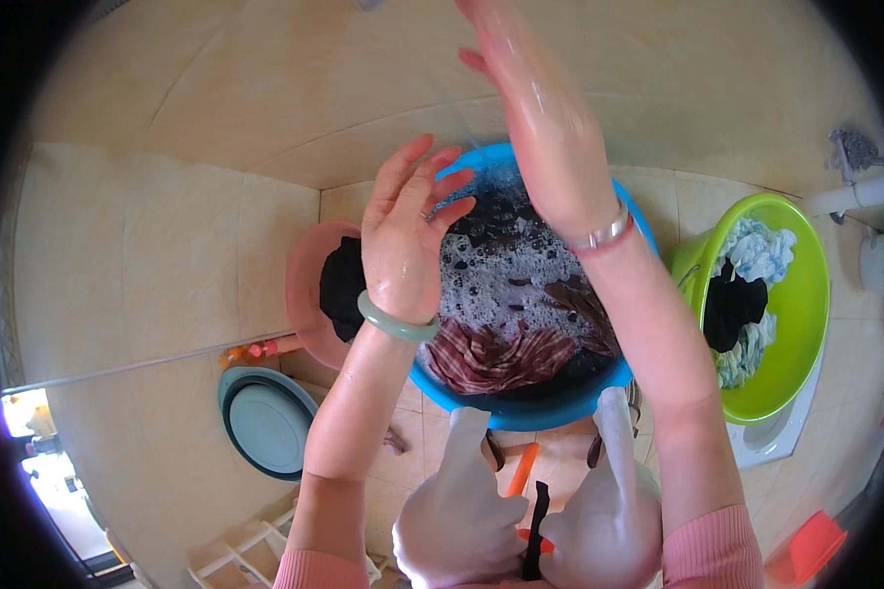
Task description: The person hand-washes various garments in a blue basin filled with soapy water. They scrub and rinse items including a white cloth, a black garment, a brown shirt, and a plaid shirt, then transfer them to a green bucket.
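My left hand (408, 236), wet and wearing a green bangle (396, 320), is raised over the left side of a blue basin (550, 417). Its fingers are apart and hold nothing. Higher up, my right hand (550, 128) reaches past the basin's far rim, a silver bracelet (602, 233) on its wrist. The fingers of that hand partly leave the top of the picture. Inside the basin, soapy water with white foam (496, 280) covers dark cloth. A maroon checked cloth (501, 355) lies bunched near the front.
To the left stands a pink basin (304, 294) with black cloth (341, 290). A grey-green basin (265, 432) leans near the wall. On the right, a lime green tub (801, 334) holds pale clothes (759, 250) and a black piece. A red container (815, 550) sits at lower right.
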The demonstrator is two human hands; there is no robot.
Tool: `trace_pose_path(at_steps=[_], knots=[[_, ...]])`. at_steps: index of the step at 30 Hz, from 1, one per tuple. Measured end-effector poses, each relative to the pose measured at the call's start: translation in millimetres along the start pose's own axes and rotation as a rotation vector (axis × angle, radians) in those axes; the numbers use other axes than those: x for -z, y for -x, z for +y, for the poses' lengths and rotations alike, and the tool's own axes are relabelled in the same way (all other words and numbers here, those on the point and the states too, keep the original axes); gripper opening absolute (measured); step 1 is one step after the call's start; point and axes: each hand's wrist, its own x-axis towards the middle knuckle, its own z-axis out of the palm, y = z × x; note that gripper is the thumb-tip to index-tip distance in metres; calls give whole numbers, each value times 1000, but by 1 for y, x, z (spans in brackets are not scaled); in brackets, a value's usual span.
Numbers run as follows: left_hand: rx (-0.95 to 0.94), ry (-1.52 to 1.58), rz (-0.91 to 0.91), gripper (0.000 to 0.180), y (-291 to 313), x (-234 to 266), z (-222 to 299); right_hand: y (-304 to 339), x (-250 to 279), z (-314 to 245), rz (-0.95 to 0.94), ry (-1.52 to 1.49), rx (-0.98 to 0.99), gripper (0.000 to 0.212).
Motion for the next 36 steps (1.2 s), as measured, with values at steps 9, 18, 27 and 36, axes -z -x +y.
trace_pose_path(at_steps=[9, 18, 27, 36], knots=[[112, 62, 123, 41, 7, 48, -2, -80, -18, -18, -26, -354, -169, 60], [-438, 31, -78, 71, -34, -12, 36, -70, -32, -14, 43, -420, -100, 50], [-456, 15, -123, 73, -41, 3, 25, -53, -38, -12, -50, -138, 117, 43], [52, -1358, -392, 84, 92, 127, -151, 190, 24, 36, -662, 530, -450, 64]])
